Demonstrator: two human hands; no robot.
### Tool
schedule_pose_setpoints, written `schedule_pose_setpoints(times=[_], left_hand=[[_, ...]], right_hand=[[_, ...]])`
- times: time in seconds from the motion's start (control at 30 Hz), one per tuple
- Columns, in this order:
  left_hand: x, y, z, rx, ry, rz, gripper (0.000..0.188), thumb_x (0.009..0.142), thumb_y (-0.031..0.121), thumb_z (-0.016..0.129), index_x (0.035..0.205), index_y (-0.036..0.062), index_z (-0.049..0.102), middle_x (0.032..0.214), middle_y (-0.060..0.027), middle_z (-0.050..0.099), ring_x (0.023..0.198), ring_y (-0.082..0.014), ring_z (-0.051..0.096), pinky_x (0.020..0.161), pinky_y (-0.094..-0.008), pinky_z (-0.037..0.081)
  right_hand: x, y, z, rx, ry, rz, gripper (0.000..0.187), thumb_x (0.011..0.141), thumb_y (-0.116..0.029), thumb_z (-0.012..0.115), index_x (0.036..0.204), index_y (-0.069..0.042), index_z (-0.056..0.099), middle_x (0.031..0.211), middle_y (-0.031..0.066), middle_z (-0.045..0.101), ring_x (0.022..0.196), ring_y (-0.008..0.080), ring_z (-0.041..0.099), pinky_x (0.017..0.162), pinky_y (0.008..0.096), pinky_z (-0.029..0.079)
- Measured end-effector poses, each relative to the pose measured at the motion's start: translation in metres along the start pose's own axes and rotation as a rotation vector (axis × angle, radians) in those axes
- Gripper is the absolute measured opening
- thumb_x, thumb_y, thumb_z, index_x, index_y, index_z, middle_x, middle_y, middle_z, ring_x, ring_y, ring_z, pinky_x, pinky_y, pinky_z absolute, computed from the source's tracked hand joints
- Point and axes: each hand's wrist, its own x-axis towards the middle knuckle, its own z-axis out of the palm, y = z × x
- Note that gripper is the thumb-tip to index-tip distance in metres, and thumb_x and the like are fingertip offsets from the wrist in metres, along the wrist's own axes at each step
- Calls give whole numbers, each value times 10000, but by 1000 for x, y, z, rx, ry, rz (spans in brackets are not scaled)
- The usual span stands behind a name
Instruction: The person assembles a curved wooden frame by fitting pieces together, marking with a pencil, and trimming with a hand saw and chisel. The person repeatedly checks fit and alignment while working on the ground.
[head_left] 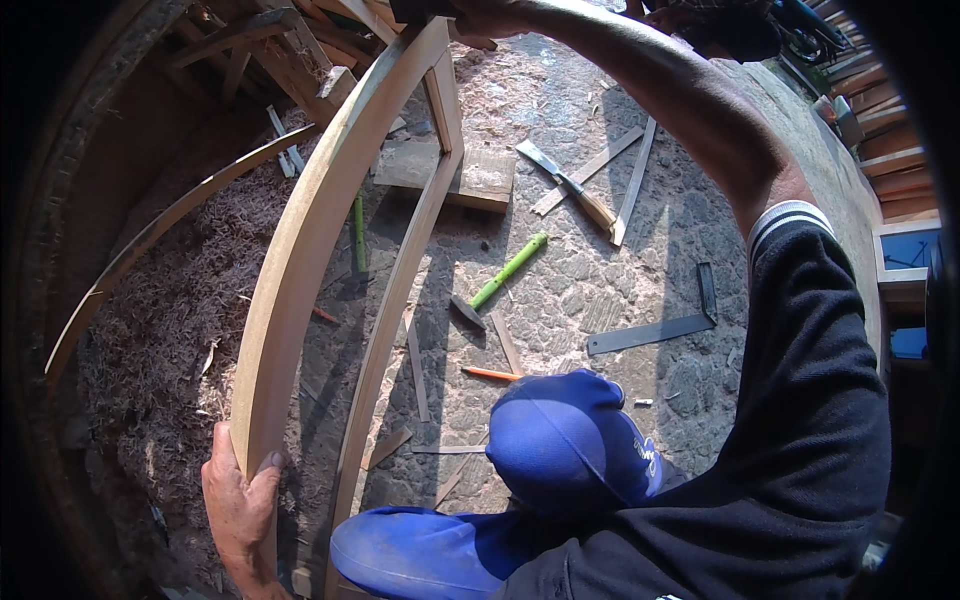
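Observation:
A long wooden frame (280, 270) stands tilted in front of me, with a thick, curved outer rail and a thinner inner rail. My left hand (240, 500) is closed around the near end of the thick rail, thumb on its inner face. Stretched out to the far end, my right arm brings my right hand (487, 16) beside the frame's far corner. That hand is dark and cut off by the top edge, so its fingers do not show. Next to it, over the corner, is a dark object (424, 10) that I cannot make out.
On the rough stone ground lie a green-handled hammer (505, 275), a wide-bladed chisel (570, 188), a metal try square (650, 333), an orange pencil (490, 374) and several thin slats. A wooden board (480, 182) sits behind the frame. Wood shavings (190, 310) cover the left side.

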Motion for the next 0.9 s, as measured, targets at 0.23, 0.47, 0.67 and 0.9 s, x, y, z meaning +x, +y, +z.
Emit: schedule_pose_setpoints(times=[0.23,0.47,0.67,0.9], left_hand=[[-1,1,0,-22,7,18,309,807,30,681,1088,-10,558,859,-186,725,815,-306,756,730,-375,555],[0,2,2,10,-2,-21,315,812,51,686,1094,-12,560,867,-190,727,823,-310,757,738,-377,557],[2,3,4,11,4,-105,322,795,37,718,1081,1,577,830,-122,709,771,-204,708,728,-334,544],[3,2,5,-30,-11,-152,340,805,26,693,1128,1,592,926,-37,651,814,-119,606,745,-279,514]], right_hand=[[1,3,5,39,3,7,381,903,-319,702,1067,-10,551,820,136,656,652,231,664,567,369,548],[-1,21,11,277,33,90,391,893,-321,716,1059,-9,550,812,133,652,639,219,660,551,356,545],[-39,41,69,953,163,439,413,878,-324,739,1075,-7,562,769,99,611,610,167,625,515,325,521],[-77,71,156,753,-138,557,284,811,-148,659,1029,20,591,604,86,566,481,180,578,406,347,478]])
